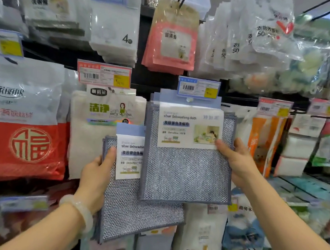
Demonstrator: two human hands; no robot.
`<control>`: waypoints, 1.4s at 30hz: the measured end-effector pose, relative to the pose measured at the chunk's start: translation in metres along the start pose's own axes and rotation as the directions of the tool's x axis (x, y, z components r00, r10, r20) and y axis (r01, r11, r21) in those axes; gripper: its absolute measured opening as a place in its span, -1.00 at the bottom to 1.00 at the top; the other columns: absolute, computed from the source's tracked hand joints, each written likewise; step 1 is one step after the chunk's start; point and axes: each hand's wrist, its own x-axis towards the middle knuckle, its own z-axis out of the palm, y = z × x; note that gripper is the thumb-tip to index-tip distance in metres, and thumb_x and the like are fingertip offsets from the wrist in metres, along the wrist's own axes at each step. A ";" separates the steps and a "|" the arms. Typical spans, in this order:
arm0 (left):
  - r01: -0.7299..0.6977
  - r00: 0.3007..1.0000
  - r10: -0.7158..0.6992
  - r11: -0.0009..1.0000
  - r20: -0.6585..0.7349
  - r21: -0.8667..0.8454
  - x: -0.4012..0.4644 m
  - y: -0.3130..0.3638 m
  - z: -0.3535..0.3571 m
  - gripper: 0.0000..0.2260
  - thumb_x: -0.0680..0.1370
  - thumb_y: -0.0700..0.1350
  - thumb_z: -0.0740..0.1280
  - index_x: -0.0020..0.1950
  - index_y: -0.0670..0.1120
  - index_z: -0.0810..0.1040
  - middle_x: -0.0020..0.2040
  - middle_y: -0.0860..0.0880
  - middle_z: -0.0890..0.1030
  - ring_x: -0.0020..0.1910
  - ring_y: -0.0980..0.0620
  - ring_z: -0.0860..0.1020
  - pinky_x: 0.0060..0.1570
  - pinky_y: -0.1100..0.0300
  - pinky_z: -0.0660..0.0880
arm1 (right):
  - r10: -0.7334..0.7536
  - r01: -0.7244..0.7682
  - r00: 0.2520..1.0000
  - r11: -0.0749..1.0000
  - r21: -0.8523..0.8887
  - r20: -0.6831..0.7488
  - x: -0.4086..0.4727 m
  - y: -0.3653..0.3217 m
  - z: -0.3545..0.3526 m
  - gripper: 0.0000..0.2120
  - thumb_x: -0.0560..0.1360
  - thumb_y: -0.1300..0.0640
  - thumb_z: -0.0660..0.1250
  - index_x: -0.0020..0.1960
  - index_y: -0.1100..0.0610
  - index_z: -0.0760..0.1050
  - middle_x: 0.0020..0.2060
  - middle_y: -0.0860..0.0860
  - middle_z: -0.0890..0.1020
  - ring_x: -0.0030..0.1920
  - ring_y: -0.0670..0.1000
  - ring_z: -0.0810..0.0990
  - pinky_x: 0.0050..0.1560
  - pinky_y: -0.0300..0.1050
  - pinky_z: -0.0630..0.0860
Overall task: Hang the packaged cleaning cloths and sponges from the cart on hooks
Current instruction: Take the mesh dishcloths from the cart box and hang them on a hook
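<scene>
A pack of silver dishwashing cloths with a blue header hangs at the centre of the display, under a blue price tag. My right hand grips its right edge, thumb on the white label. My left hand holds a second stack of the same silver cloth packs, lower and to the left, tilted and partly tucked behind the hanging pack. The hook itself is hidden behind the tag.
Dense hanging goods surround the spot: a cream cloth pack and red-and-white bags on the left, pink packs above, orange and white sponge packs on the right. More packs hang below. The cart is out of view.
</scene>
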 end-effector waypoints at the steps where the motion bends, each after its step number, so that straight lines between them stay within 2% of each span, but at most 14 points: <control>1: -0.003 1.000 0.003 1.000 -0.004 0.000 0.000 0.000 -0.001 -0.71 0.52 0.08 0.32 -0.02 -0.15 0.59 -0.09 -0.23 0.69 -0.07 -0.22 0.66 0.05 -0.20 0.55 | 0.007 -0.007 1.000 1.000 0.022 -0.011 0.003 -0.001 0.000 -0.82 0.46 0.29 0.34 0.02 0.13 0.43 -0.07 0.11 0.65 -0.25 0.01 0.71 -0.33 -0.13 0.62; 4: -0.029 1.000 0.029 0.999 -0.006 0.013 0.001 0.002 -0.004 -0.70 0.52 0.08 0.32 -0.01 -0.15 0.60 -0.09 -0.22 0.69 -0.09 -0.21 0.66 0.02 -0.19 0.56 | 0.043 -0.041 0.999 0.998 0.046 -0.031 0.009 -0.002 0.003 -0.73 0.47 0.28 0.33 0.14 0.18 0.40 -0.04 0.13 0.64 -0.24 0.02 0.69 -0.32 -0.11 0.64; 8: -0.104 0.994 0.106 0.993 -0.027 0.064 0.002 0.003 -0.010 -0.72 0.51 0.10 0.33 -0.14 -0.11 0.61 -0.28 -0.04 0.72 -0.33 0.04 0.68 -0.41 0.20 0.57 | 0.084 -0.082 0.994 0.996 0.023 -0.073 0.016 0.001 0.006 -0.55 0.46 0.24 0.36 0.29 0.22 0.32 0.06 0.18 0.60 -0.08 0.12 0.65 -0.10 0.06 0.63; 11: -0.123 0.991 0.125 0.991 -0.043 0.058 0.001 0.004 -0.013 -0.76 0.52 0.07 0.32 -0.18 -0.08 0.58 -0.41 0.08 0.69 -0.45 0.15 0.64 -0.56 0.32 0.49 | 0.092 -0.091 0.992 0.996 0.017 -0.082 0.020 0.002 0.007 -0.64 0.45 0.22 0.39 0.19 0.18 0.38 0.01 0.15 0.63 -0.09 0.11 0.65 -0.09 0.07 0.60; 13: -0.106 0.993 0.108 0.993 -0.042 0.047 -0.001 0.005 -0.013 -0.78 0.52 0.05 0.33 -0.16 -0.09 0.59 -0.37 0.01 0.70 -0.39 0.06 0.67 -0.44 0.20 0.56 | 0.104 -0.108 0.990 0.993 -0.038 -0.092 0.024 0.003 0.008 -0.75 0.44 0.18 0.41 0.07 0.13 0.43 -0.04 0.12 0.64 -0.12 0.11 0.66 -0.13 0.07 0.61; 17: -0.131 0.983 0.145 0.984 -0.108 0.124 -0.004 0.009 -0.018 -0.77 0.50 0.06 0.36 -0.21 -0.08 0.60 -0.17 -0.14 0.69 -0.10 -0.15 0.66 0.04 -0.13 0.56 | 0.037 -0.074 0.985 0.973 -0.220 -0.171 0.037 0.005 0.018 -0.56 0.43 0.13 0.42 0.25 0.24 0.40 0.06 0.14 0.60 0.01 0.16 0.61 0.08 0.17 0.56; 21: -0.128 0.975 0.147 0.985 -0.169 0.116 -0.008 0.016 -0.031 -0.78 0.50 0.06 0.36 -0.18 -0.09 0.60 -0.13 -0.16 0.69 -0.10 -0.16 0.66 0.03 -0.13 0.57 | -0.044 -0.026 0.985 0.917 -0.398 -0.165 0.048 0.018 0.030 -0.61 0.49 0.12 0.34 0.24 0.28 0.40 0.12 0.19 0.59 0.07 0.17 0.58 0.14 0.16 0.52; 25: -0.156 0.956 0.183 0.979 -0.229 0.132 -0.011 0.018 -0.052 -0.76 0.50 0.08 0.33 -0.20 -0.07 0.59 -0.21 -0.07 0.69 -0.21 -0.06 0.65 -0.19 0.06 0.57 | -0.306 0.147 0.944 0.726 -0.672 -0.124 0.045 0.038 0.048 -0.48 0.46 0.08 0.35 0.34 0.18 0.26 0.25 0.20 0.47 0.20 0.16 0.47 0.24 0.06 0.42; 28: -0.170 0.947 0.201 0.976 -0.250 0.138 -0.010 0.020 -0.065 -0.78 0.51 0.08 0.33 -0.20 -0.04 0.60 -0.21 -0.02 0.68 -0.21 -0.04 0.64 -0.19 0.10 0.53 | -0.515 0.322 0.847 0.296 -0.899 0.134 0.030 0.054 0.075 -0.24 0.44 0.00 0.37 0.51 0.10 0.06 0.49 0.23 0.11 0.47 0.21 0.09 0.44 0.11 0.08; 30: -0.163 0.948 0.192 0.978 -0.254 0.132 -0.009 0.020 -0.070 -0.79 0.50 0.08 0.34 -0.21 -0.03 0.60 -0.24 -0.01 0.68 -0.23 -0.02 0.64 -0.20 0.10 0.53 | -0.415 0.385 0.850 0.072 -0.920 0.323 0.032 0.059 0.091 -0.27 0.49 -0.15 0.25 0.53 -0.04 -0.03 0.53 0.14 -0.13 0.52 0.15 -0.17 0.47 0.14 -0.12; 32: -0.156 0.951 0.184 0.980 -0.251 0.125 -0.008 0.021 -0.072 -0.78 0.49 0.08 0.35 -0.22 -0.03 0.61 -0.30 0.00 0.70 -0.28 0.01 0.65 -0.28 0.14 0.53 | -0.258 0.368 0.893 -0.052 -0.929 0.368 0.043 0.062 0.099 -0.32 0.52 -0.26 0.08 0.52 -0.12 -0.14 0.52 0.06 -0.27 0.50 0.12 -0.32 0.46 0.14 -0.25; 37: -0.136 0.965 0.153 0.986 -0.212 0.093 -0.009 0.021 -0.071 -0.78 0.49 0.07 0.35 -0.21 -0.06 0.61 -0.36 0.03 0.70 -0.37 0.07 0.66 -0.36 0.17 0.52 | -0.127 0.364 0.907 -0.240 -0.900 0.401 0.074 0.062 0.105 -0.38 0.52 -0.32 -0.13 0.52 -0.13 -0.10 0.53 0.04 -0.20 0.50 0.16 -0.32 0.42 0.25 -0.29; 39: -0.110 0.973 0.122 0.991 -0.195 0.071 -0.010 0.020 -0.066 -0.76 0.48 0.07 0.36 -0.18 -0.10 0.63 -0.29 -0.06 0.72 -0.29 -0.03 0.68 -0.24 0.06 0.58 | -0.015 0.329 0.941 -0.194 -0.924 0.338 0.083 0.060 0.102 -0.37 0.51 -0.34 -0.11 0.51 -0.12 -0.03 0.55 -0.01 -0.13 0.51 0.13 -0.30 0.42 0.28 -0.25; 42: -0.094 0.982 0.104 0.993 -0.155 0.077 -0.012 0.018 -0.054 -0.70 0.48 0.09 0.36 -0.14 -0.15 0.64 -0.20 -0.13 0.72 -0.15 -0.15 0.68 -0.04 -0.12 0.60 | 0.232 0.164 0.956 0.079 -0.983 0.178 0.084 0.052 0.102 -0.34 0.51 -0.34 -0.09 0.52 -0.06 -0.02 0.53 0.00 0.10 0.53 0.13 -0.16 0.45 0.25 -0.16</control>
